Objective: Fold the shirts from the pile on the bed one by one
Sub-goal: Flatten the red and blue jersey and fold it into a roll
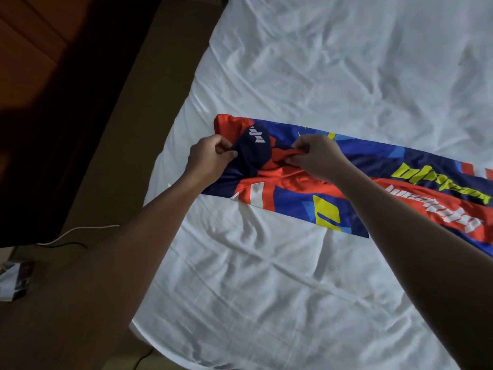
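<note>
A bright jersey shirt [306,201] in blue, red and yellow with printed lettering lies on the white bed sheet [306,62], folded lengthwise into a long strip that runs from the left edge of the bed off the right side of the frame. My left hand [210,156] pinches the dark navy collar end of the shirt. A short way to the right, my right hand [317,156] pinches a fold of red fabric near the collar. Both hands are at the strip's left end. No pile of shirts is in view.
The bed's left edge runs diagonally from top centre to bottom left. Beside it is a tan floor [128,108], dark wooden furniture [53,76], a white cable [80,232] and a printed paper or bag [14,280] at the lower left.
</note>
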The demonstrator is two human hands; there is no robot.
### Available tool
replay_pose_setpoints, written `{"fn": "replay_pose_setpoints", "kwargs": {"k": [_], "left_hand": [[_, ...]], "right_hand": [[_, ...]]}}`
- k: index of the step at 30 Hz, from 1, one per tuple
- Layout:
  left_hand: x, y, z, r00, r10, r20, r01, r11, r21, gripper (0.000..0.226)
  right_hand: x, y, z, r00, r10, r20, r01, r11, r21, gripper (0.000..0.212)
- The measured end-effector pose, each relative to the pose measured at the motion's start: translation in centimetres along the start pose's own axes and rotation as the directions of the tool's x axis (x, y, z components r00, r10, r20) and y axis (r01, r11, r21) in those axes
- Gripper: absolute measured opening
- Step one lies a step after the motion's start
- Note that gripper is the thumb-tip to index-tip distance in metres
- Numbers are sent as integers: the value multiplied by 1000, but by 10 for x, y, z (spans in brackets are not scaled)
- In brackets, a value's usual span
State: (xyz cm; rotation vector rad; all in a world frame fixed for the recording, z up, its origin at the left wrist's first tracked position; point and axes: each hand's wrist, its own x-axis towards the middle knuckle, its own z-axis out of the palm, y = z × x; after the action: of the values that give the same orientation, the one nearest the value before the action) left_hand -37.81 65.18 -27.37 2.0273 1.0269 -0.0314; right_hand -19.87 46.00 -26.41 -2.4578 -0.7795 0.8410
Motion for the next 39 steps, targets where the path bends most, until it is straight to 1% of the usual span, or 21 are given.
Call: {"fn": "replay_pose_setpoints", "kwargs": {"k": [3,5,7,8,11,15,17,18,20,22,24,27,28,30,31,33,34,35,37,38,39], "left_hand": [[-5,-1,-7,989,-40,-139,21,991,-134,10],[-10,-6,-12,980,-98,-170,70,984,-166,8],[-15,-14,-13,977,-176,-122,163,981,-103,6],[-17,-17,-12,975,-203,-88,198,978,-65,9],[-17,-9,-12,978,-203,-36,202,979,-29,22],[2,22,-10,978,-169,-122,162,985,-64,32],[16,31,-6,977,-157,-147,157,987,-7,34],[23,33,-4,978,-158,-135,163,986,33,32],[33,37,-1,983,-150,-105,162,981,109,24],[40,39,1,987,-131,-94,144,978,153,17],[43,39,0,986,-113,-121,125,987,100,14],[42,41,-6,976,-51,-213,24,992,-126,11],[38,42,-9,970,-21,-244,-32,977,-210,11],[29,46,-18,968,54,-246,-140,928,-347,13],[23,47,-21,974,97,-203,-175,894,-412,13],[9,52,-25,983,171,-72,-182,825,-534,12],[3,54,-26,982,187,-6,-155,797,-584,12],[-2,55,-26,980,192,48,-122,776,-618,12],[-7,54,-28,973,206,108,-85,748,-658,17],[-7,53,-30,967,225,121,-86,733,-675,19],[-7,52,-32,961,244,132,-89,723,-685,19]], "right_hand": [[-12,8,-10,973,71,-217,-35,986,166,17],[-22,16,-13,952,96,-290,-41,981,191,21],[-31,26,-11,959,106,-265,-65,985,160,25],[-35,30,-9,965,115,-236,-83,987,138,30],[-40,31,-3,963,143,-227,-118,986,120,49],[-24,21,-3,922,234,-308,-172,961,214,56],[-8,17,-3,920,220,-324,-170,970,176,59],[0,13,-4,928,213,-307,-173,973,153,62],[16,4,-6,947,232,-222,-206,969,136,67],[30,-2,-7,959,255,-126,-239,962,129,62],[40,-4,-9,965,241,-102,-227,965,131,45],[46,1,-15,949,239,-207,-198,960,199,17],[45,2,-17,942,243,-233,-190,955,226,13],[40,3,-19,938,232,-258,-166,953,252,20],[35,3,-19,938,203,-282,-137,962,237,29],[23,1,-18,952,60,-299,-4,983,183,50],[17,-3,-19,967,-43,-253,89,981,175,60],[12,-7,-19,974,-149,-173,180,967,179,70],[2,-20,-18,951,-310,12,303,935,184,85],[0,-25,-15,935,-347,69,333,930,155,87],[-2,-30,-12,929,-359,93,351,931,98,83]]}}
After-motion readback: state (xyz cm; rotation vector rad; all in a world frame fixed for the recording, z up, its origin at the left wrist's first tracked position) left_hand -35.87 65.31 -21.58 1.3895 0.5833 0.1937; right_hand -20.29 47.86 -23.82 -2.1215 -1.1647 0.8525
